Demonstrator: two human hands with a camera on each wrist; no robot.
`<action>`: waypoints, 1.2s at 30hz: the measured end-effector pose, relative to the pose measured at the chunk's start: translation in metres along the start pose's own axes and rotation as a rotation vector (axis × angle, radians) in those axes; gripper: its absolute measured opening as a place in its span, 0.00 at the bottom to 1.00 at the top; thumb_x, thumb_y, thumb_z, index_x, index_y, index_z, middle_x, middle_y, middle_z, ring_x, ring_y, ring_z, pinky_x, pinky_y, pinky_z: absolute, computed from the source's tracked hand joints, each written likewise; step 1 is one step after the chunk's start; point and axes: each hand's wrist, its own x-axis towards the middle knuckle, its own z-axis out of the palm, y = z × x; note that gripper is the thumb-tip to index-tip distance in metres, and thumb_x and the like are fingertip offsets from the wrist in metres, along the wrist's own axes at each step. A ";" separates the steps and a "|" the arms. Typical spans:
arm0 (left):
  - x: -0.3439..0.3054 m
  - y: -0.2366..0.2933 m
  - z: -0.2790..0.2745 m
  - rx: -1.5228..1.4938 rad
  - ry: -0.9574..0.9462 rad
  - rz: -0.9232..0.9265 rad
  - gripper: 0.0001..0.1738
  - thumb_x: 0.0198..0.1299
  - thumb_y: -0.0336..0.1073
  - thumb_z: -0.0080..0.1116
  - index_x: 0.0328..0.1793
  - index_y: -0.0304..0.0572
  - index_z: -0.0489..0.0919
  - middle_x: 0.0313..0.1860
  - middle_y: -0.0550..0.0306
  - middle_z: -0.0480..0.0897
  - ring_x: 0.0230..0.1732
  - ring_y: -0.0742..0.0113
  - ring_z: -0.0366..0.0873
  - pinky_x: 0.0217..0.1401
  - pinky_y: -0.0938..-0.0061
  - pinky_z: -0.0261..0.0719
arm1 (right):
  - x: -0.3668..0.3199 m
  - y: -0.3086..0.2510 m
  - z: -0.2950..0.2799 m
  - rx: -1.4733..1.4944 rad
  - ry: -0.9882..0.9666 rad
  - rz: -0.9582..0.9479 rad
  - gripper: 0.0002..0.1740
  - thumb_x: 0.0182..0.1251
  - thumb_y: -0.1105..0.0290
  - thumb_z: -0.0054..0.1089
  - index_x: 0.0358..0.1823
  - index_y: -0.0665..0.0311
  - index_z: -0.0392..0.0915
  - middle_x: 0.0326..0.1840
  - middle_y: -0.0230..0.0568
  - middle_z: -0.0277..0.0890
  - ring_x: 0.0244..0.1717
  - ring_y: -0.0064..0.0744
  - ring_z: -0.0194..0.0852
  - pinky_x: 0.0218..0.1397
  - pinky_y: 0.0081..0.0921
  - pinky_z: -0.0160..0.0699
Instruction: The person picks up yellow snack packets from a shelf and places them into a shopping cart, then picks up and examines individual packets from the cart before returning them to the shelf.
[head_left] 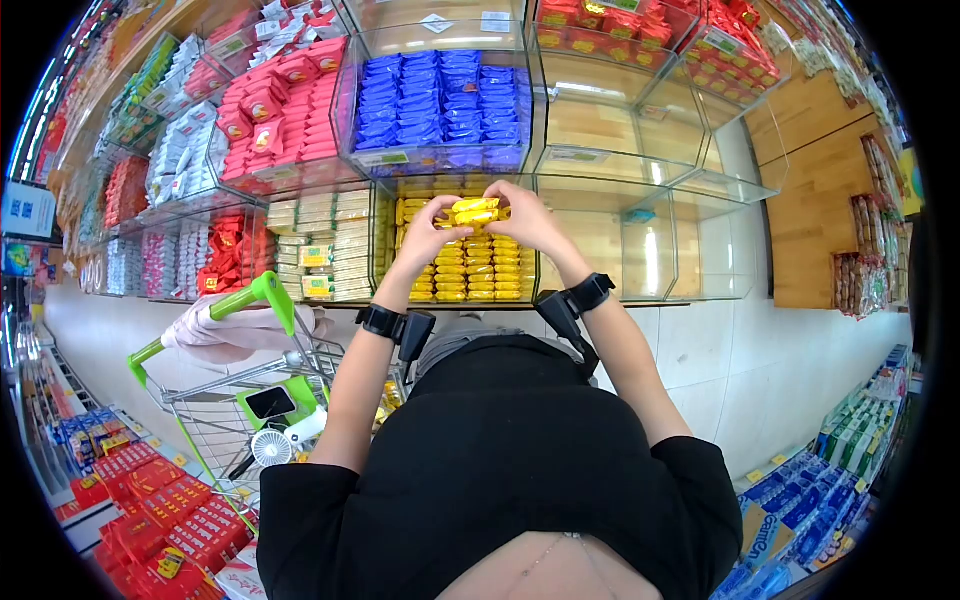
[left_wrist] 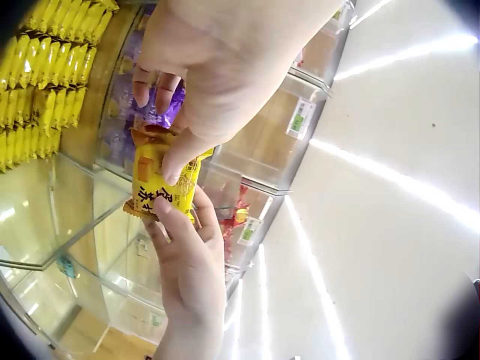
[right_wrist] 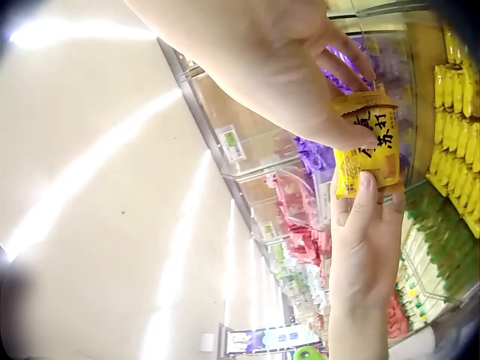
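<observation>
Both hands hold small yellow snack packets (head_left: pixel 476 212) with dark printed characters, up over a clear bin of rows of yellow packets (head_left: pixel 468 272). The left hand (head_left: pixel 428 238) grips one end, thumb toward the near side. At the other end the right hand (head_left: pixel 530 220) pinches with thumb and fingers. In the left wrist view, both thumbs press the printed face of the front yellow packet (left_wrist: pixel 166 174), and the fingers go behind it. From the right wrist, the same yellow packet (right_wrist: pixel 367 146) shows its printing between the thumbs.
Blue packets (head_left: pixel 440 100) fill the bin behind, pink packets (head_left: pixel 285 110) stand to its left, and pale packs (head_left: pixel 320 240) lie left of the yellow ones. Glass walls divide the bins. A green-handled shopping cart (head_left: pixel 250 300) with a small white fan (head_left: pixel 272 448) stands at the left.
</observation>
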 end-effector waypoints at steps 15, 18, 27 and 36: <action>0.011 -0.098 0.021 -0.053 -0.296 -0.646 0.22 0.48 0.33 0.59 0.50 0.33 0.69 0.39 0.54 0.76 0.33 0.69 0.76 0.30 0.79 0.74 | 0.015 0.060 0.048 -0.606 -0.511 0.393 0.25 0.27 0.66 0.65 0.34 0.63 0.71 0.33 0.47 0.74 0.37 0.44 0.72 0.36 0.35 0.71; 0.016 -0.104 0.016 0.076 -0.530 -0.785 0.14 0.53 0.39 0.53 0.36 0.33 0.73 0.36 0.51 0.78 0.31 0.70 0.79 0.29 0.81 0.76 | 0.022 0.064 0.053 -0.695 -0.594 0.435 0.26 0.29 0.67 0.65 0.37 0.63 0.71 0.36 0.47 0.74 0.41 0.45 0.71 0.39 0.35 0.72; 0.034 -0.120 0.027 0.091 -0.975 -0.701 0.34 0.56 0.49 0.47 0.66 0.41 0.54 0.59 0.54 0.66 0.44 0.68 0.76 0.40 0.76 0.75 | 0.035 0.083 0.070 -0.826 -0.611 0.488 0.29 0.33 0.69 0.65 0.44 0.64 0.70 0.44 0.46 0.72 0.53 0.47 0.61 0.49 0.36 0.70; 0.039 -0.130 0.034 -0.024 -0.909 -0.748 0.40 0.56 0.49 0.47 0.68 0.37 0.44 0.61 0.57 0.63 0.43 0.71 0.75 0.33 0.81 0.73 | 0.031 0.100 0.078 -0.711 -0.470 0.437 0.26 0.37 0.70 0.63 0.43 0.65 0.68 0.41 0.49 0.72 0.46 0.48 0.69 0.44 0.38 0.71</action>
